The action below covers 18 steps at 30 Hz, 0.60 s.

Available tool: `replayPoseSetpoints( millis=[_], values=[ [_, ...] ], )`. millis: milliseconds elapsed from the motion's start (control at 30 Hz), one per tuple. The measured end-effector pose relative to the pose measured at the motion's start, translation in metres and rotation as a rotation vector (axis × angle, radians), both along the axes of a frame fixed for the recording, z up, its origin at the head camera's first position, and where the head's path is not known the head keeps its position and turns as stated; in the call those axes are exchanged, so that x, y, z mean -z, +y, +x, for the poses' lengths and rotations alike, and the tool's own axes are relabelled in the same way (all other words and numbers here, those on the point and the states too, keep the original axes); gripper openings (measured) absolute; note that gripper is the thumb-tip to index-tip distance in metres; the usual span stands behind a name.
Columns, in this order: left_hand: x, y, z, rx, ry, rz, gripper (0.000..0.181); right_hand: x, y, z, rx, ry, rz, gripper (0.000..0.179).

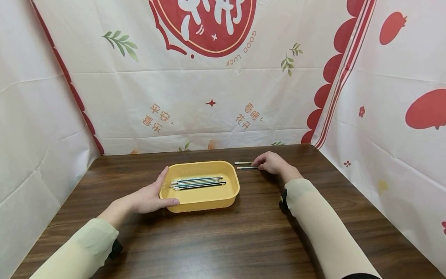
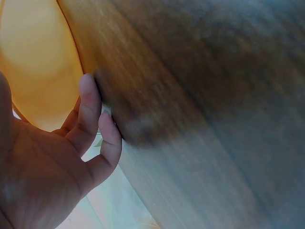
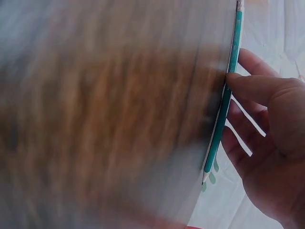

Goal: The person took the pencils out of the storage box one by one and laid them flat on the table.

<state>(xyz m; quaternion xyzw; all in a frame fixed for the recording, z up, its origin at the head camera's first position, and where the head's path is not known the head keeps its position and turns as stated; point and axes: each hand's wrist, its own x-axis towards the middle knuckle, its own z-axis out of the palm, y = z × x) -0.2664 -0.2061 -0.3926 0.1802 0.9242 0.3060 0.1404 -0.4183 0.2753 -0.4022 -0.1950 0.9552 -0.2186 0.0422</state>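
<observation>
Here the right hand (image 1: pixel 273 162) covers the ends of two pencils (image 1: pixel 244 162), and from the right wrist the green pencil (image 3: pixel 222 114) runs out at the top edge beside a smeared, blurry worktop (image 3: pixel 105 119)! Over on the left hand (image 1: pixel 148 197), some fingers are out of sight by the yellow tray (image 1: pixel 209 203), which the left wrist view cuts off. Inside, bunched pencils (image 1: pixel 198 186) overlap, print too tiny to read. Up top, the red medallion (image 1: pixel 209 42) is sliced by the edge!
</observation>
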Motion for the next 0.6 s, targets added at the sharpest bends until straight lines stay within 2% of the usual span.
replayPoseSetpoints(
  millis=[600],
  values=[
    [0.0018,0.0004,-0.0002,-0.008,0.001,-0.007,0.133,0.0013,-0.0098,-0.005,0.031,-0.016,0.004,0.027]
  ],
)
